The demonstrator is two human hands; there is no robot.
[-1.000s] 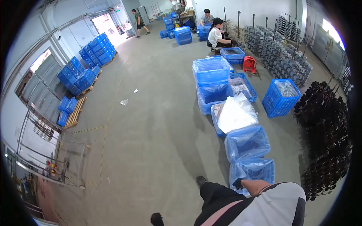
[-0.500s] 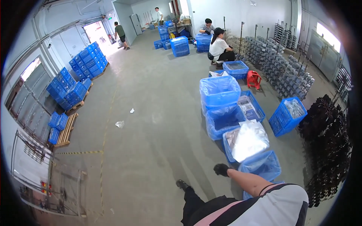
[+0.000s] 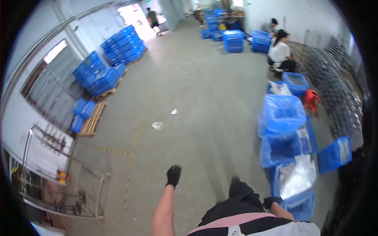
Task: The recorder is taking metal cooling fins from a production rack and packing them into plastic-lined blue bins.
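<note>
My left hand point(image 3: 173, 176), in a black glove, hangs over the bare grey floor ahead of my body, touching nothing I can see. Its fingers blend into one dark shape. My right hand point(image 3: 271, 202), also black-gloved, is low at my right side, just left of a blue crate with a clear blue liner point(image 3: 298, 205); whether they touch I cannot tell. Behind that crate, silvery-white plastic sheeting point(image 3: 298, 179) lies heaped over another blue crate. Farther on stand a lined open crate point(image 3: 277, 148) and a taller lined stack point(image 3: 281, 114).
Blue crates point(image 3: 124, 45) are stacked on pallets along the left wall, near a wooden pallet point(image 3: 93, 118). Two white scraps point(image 3: 157, 126) lie on the floor. A metal frame point(image 3: 100, 196) stands left. A red stool point(image 3: 312, 100) and a crouching person point(image 3: 280, 53) are at right; others are farther back.
My view has swung right-to-left across the scene, so the crates sit farther right. My left hand has come into view; my right hand has dropped lower beside my body. A distant person has moved.
</note>
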